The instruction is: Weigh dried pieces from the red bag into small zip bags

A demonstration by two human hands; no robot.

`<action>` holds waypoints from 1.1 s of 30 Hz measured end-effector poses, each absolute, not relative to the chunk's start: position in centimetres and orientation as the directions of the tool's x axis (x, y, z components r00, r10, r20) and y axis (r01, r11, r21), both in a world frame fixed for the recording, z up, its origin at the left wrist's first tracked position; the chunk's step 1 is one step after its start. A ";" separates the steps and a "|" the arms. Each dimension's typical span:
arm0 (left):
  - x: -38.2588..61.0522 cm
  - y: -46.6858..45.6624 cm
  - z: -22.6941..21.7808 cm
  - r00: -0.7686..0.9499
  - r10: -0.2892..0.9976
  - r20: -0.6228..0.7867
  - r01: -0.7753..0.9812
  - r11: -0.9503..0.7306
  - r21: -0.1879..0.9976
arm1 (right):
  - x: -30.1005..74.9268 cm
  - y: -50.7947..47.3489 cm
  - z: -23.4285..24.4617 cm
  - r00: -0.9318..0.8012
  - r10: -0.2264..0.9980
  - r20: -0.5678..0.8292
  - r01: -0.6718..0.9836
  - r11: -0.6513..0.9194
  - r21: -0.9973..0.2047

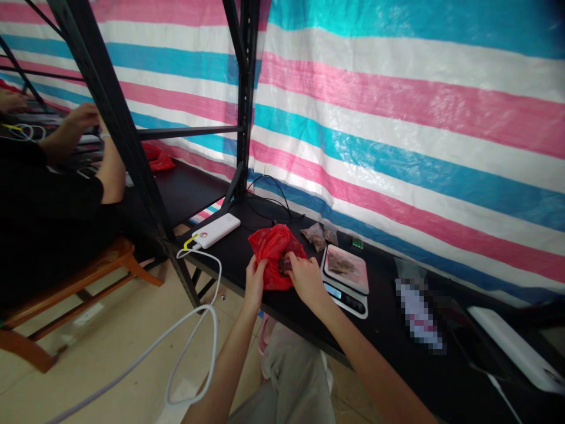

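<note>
A red plastic bag (268, 238) rests near the front edge of the black table, its mouth turned toward me. My left hand (255, 278) grips the bag's left side between thumb and fingers. At the bag's opening, my right hand (303, 274) has its fingers closed by some brown, crumbly stuff (282, 264); exactly what they pinch is hidden. Right of that hand stands a kitchen scale (361, 274) with a lit display, and a small clear bag of brown bits (341, 263) lies on its plate. Behind the scale are two similar filled bags (314, 237).
A white power bank (220, 228) with a looping white cable (215, 330) sits left. Batteries (357, 242) lie behind the scale; a blurred-out packet (417, 315), a phone (474, 344) and a white device (516, 347) lie right. Beyond a black metal post (119, 118), another person (48, 200) sits working.
</note>
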State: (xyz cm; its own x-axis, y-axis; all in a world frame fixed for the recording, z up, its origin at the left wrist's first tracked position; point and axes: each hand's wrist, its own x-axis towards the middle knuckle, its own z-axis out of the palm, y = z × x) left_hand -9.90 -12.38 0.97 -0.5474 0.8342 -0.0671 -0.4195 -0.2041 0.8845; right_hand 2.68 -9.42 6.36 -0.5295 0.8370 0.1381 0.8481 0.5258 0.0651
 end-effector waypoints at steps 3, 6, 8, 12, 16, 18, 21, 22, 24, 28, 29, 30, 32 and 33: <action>-9.9 -12.2 0.5 -0.535 0.843 -0.050 -0.432 -0.222 0.874 | 2.7 -9.4 6.2 -0.505 0.852 0.138 0.861 0.508 0.009; -9.9 -12.2 0.2 -0.531 0.845 -0.058 -0.450 -0.223 0.865 | 2.8 -9.4 5.9 -0.480 0.867 0.133 0.872 0.488 -0.038; -10.0 -12.3 0.2 -0.535 0.842 -0.070 -0.458 -0.219 0.861 | 2.9 -9.3 5.7 -0.469 0.872 0.138 0.872 0.482 -0.082; -10.1 -12.4 0.0 -0.540 0.838 -0.082 -0.456 -0.209 0.865 | 3.3 -9.1 5.1 -0.444 0.881 0.160 0.862 0.469 -0.191; -10.2 -12.4 -0.1 -0.541 0.840 -0.050 -0.423 -0.220 0.879 | 3.7 -8.8 4.5 -0.428 0.885 0.181 0.827 0.465 -0.317; -10.2 -12.4 0.1 -0.542 0.840 -0.010 -0.383 -0.237 0.893 | 3.9 -8.8 4.4 -0.421 0.885 0.200 0.815 0.466 -0.345; -10.2 -12.5 0.7 -0.527 0.848 0.058 -0.314 -0.258 0.914 | 3.9 -8.8 4.4 -0.425 0.873 0.238 0.814 0.483 -0.322; -10.1 -12.5 0.8 -0.521 0.851 0.073 -0.297 -0.260 0.919 | 3.9 -8.9 4.4 -0.430 0.868 0.248 0.815 0.491 -0.307; -10.0 -12.4 1.0 -0.508 0.857 0.083 -0.281 -0.256 0.925 | 3.8 -9.0 4.6 -0.441 0.860 0.258 0.815 0.504 -0.285; -9.6 -12.3 1.1 -0.515 0.855 0.055 -0.303 -0.242 0.922 | 3.7 -9.2 4.7 -0.446 0.856 0.261 0.804 0.511 -0.304; -9.6 -12.4 1.1 -0.520 0.853 0.047 -0.312 -0.241 0.919 | 3.7 -9.2 4.6 -0.442 0.857 0.265 0.796 0.511 -0.323; -9.6 -12.4 1.0 -0.524 0.850 0.041 -0.318 -0.240 0.917 | 3.7 -9.2 4.5 -0.436 0.858 0.270 0.786 0.509 -0.351; -10.0 -12.5 0.8 -0.538 0.843 0.031 -0.309 -0.231 0.922 | 3.8 -9.1 4.2 -0.409 0.869 0.278 0.754 0.494 -0.433; -10.3 -12.6 0.7 -0.548 0.836 0.026 -0.296 -0.223 0.929 | 3.9 -9.0 4.1 -0.389 0.879 0.277 0.733 0.477 -0.486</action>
State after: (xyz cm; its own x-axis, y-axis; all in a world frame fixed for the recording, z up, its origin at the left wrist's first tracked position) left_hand -10.28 -12.60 0.73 -0.5478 0.8362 0.0260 -0.2963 -0.2230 0.9287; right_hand 3.89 -9.01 4.09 -0.3885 0.8789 0.2768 0.7326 0.4768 -0.4857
